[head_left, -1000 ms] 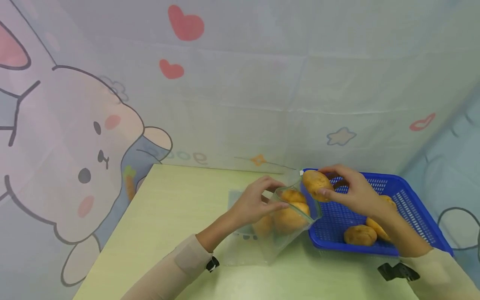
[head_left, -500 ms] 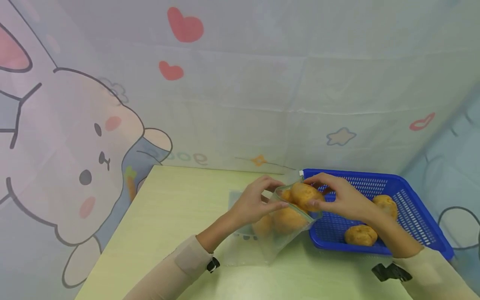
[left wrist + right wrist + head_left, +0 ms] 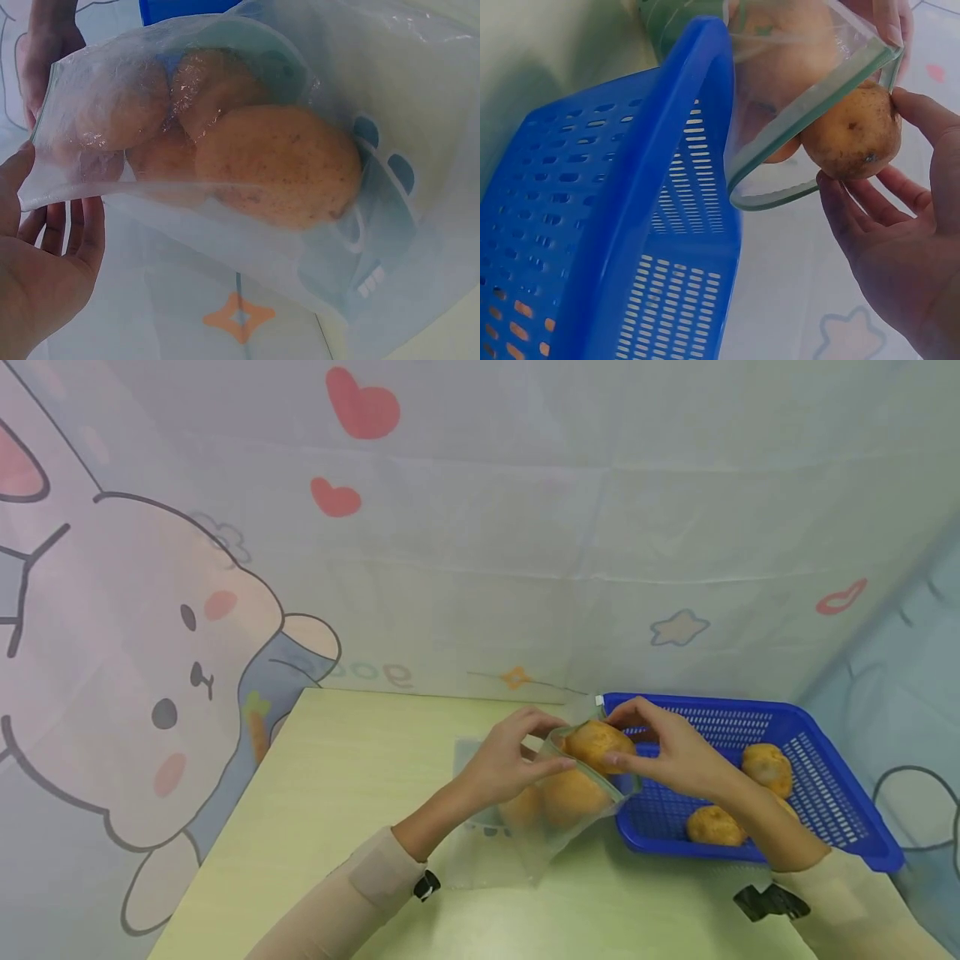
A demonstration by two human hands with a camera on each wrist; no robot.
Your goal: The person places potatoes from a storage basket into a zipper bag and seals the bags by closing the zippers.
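A clear zip bag (image 3: 517, 852) lies on the table with its mouth spread toward the basket; several potatoes (image 3: 281, 165) show through its film. My left hand (image 3: 504, 760) pinches the bag's rim on the left side, thumb and fingers on the edge. My right hand (image 3: 675, 747) holds a potato (image 3: 855, 135) between thumb and fingers, partly inside the bag's mouth. In the right wrist view the green zip strip (image 3: 817, 112) crosses in front of that potato. The bag's film blurs the potatoes at the bottom.
A blue perforated basket (image 3: 847, 768) stands at the right, close against the bag's mouth. Several potatoes (image 3: 767, 768) lie in it, partly behind my right forearm. The pale green table (image 3: 360, 760) meets a printed cloth backdrop (image 3: 480, 527) at its back edge.
My right hand has moved left and down with the potato, from above the basket's edge into the bag's mouth. The left hand has stayed on the rim.
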